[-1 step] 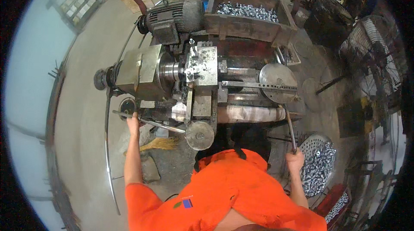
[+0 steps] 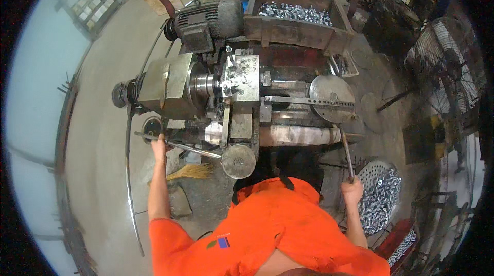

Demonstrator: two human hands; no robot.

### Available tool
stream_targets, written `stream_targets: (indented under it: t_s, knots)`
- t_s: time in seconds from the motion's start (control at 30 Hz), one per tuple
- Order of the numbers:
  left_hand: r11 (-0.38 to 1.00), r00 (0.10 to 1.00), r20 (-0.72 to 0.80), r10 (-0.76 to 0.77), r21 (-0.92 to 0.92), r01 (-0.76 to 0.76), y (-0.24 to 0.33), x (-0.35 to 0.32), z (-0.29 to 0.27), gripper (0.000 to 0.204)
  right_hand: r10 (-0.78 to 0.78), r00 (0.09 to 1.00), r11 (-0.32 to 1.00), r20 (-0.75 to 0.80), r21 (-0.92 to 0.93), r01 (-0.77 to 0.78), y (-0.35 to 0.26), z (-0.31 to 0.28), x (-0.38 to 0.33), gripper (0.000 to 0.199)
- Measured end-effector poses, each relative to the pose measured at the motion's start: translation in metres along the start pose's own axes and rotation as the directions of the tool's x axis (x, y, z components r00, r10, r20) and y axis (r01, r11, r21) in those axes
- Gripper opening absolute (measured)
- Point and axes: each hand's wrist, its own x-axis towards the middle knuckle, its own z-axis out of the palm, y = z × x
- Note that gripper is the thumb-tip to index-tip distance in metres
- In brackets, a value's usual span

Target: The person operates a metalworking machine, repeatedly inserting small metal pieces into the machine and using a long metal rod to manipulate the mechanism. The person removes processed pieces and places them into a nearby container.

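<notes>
My left hand (image 2: 159, 147) is closed around the outer end of a steel lever (image 2: 193, 150). This lever runs to a small round disc (image 2: 238, 161) at the front of a lathe-like machine. On the right, my right hand (image 2: 352, 191) grips the lower end of another lever (image 2: 347, 152), which hangs below a larger round plate (image 2: 329, 88). A flat bar with a row of holes (image 2: 290, 100) joins that plate to the machine's slide. Between the levers, a tool block (image 2: 249, 78) sits close beside the spindle (image 2: 204, 84); the contact between them is too small to make out.
Behind the machine are a motor (image 2: 216, 22) and a metal bin (image 2: 293, 33) holding shiny metal parts. A perforated basket (image 2: 368, 174) of similar parts stands by my right arm. A fan (image 2: 442, 65) is at far right; a straw broom (image 2: 190, 172) lies below the left lever.
</notes>
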Motion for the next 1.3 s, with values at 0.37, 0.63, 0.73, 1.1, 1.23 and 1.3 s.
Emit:
stream_targets:
  t_s: [0.37,0.63,0.73,1.1,1.23,1.3]
  knots:
    - [0.932,0.969,0.083,-0.232,0.305,0.197,-0.004,0.026,-0.016,0.041,-0.037,0.999,0.999,-0.04,-0.03,0.036,0.006,0.011,-0.006,0.038]
    - [0.939,0.965,0.053,-0.257,0.249,0.237,0.013,0.024,-0.001,0.04,-0.134,0.982,0.818,-0.133,-0.575,0.034,0.079,-0.023,0.154,0.056]
    - [0.954,0.961,0.125,-0.247,0.208,0.218,0.002,0.025,0.0,0.037,-0.189,0.948,0.784,-0.255,-0.621,-0.011,0.054,-0.04,0.226,0.067]
    - [0.728,0.96,0.277,-0.044,0.667,-0.158,-0.139,0.06,-0.061,0.057,-0.395,0.853,0.916,-0.341,-0.073,0.395,0.001,0.048,0.154,0.078]
    - [0.185,0.914,0.381,-0.141,0.917,-0.354,-0.094,0.013,0.004,0.051,-0.272,0.952,0.962,-0.138,-0.002,0.274,-0.009,0.059,0.101,0.053]
    - [0.173,0.962,0.271,0.023,0.947,-0.271,-0.114,0.008,0.012,0.05,-0.235,0.972,0.968,-0.004,0.088,0.235,-0.014,0.061,0.089,0.046]
